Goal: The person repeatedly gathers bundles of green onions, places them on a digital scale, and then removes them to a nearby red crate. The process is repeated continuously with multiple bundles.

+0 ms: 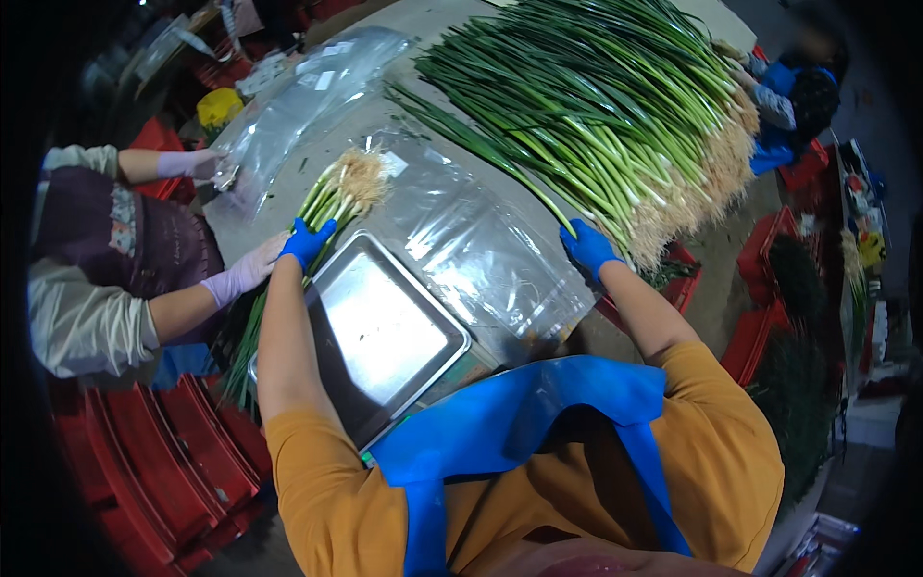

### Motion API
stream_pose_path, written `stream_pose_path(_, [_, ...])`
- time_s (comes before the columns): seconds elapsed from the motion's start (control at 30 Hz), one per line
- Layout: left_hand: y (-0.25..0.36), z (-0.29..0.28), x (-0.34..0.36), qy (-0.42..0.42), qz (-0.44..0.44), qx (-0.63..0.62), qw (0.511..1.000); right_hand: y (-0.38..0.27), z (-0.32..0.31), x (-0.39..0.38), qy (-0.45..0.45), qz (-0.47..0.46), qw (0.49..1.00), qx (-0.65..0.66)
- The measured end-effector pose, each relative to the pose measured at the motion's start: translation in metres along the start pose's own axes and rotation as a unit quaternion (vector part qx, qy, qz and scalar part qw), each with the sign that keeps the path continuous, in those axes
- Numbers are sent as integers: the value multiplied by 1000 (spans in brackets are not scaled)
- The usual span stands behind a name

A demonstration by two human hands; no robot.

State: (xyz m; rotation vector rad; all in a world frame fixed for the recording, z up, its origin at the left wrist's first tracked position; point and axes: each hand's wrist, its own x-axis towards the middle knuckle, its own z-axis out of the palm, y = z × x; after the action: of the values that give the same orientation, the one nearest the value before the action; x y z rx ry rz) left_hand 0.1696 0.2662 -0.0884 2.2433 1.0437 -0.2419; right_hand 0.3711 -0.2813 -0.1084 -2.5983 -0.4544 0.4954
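My left hand (308, 244), in a blue glove, is closed round a bunch of green onions (336, 197) at the left, roots pointing away from me. A co-worker's gloved hand (252, 272) reaches to the same bunch beside mine. At the right, my right hand (588, 248), also blue-gloved, is closed on the root end of a single green onion (534, 185). That stalk lies along the near side of a big pile of green onions (596, 106). Between my arms is a shiny metal tray (385, 327) with nothing on it.
Clear plastic bags (481, 255) lie on the table beyond the tray, with more bags (317, 82) at the far left. The co-worker in a dark apron (125, 236) stands at the left. Red crates (163, 462) are stacked at lower left. Another person (808, 96) is at far right.
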Motion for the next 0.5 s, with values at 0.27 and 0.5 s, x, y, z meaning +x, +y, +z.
stream_pose_path(0.27, [173, 49, -157, 81, 373, -104, 918, -15, -31, 3, -171, 82, 926, 327])
stream_pose_path(0.5, [244, 223, -192, -384, -109, -667, 628, -53, -105, -23, -172, -204, 959, 94])
